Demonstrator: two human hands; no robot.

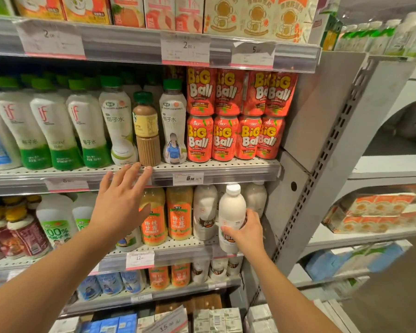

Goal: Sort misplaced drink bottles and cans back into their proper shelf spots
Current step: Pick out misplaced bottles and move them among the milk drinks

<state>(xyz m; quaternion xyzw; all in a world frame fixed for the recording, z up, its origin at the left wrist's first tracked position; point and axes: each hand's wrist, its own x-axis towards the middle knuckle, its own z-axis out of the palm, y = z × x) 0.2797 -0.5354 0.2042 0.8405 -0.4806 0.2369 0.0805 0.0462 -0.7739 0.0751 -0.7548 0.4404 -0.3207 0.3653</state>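
One stray left up top: brown coffee bottle (146,131) among coconut waters. My left hand (120,200), fingers spread, reaches for it; right hand (246,233) grips white bottle (231,217), unshelved.

Two bare arms, no sleeves.
On my view I see the left hand (120,200) and the right hand (245,233), both without gloves, rings or watch. The forearms are uncovered up to the frame edge, so I see no clothing. The fingernails are short and have no polish.
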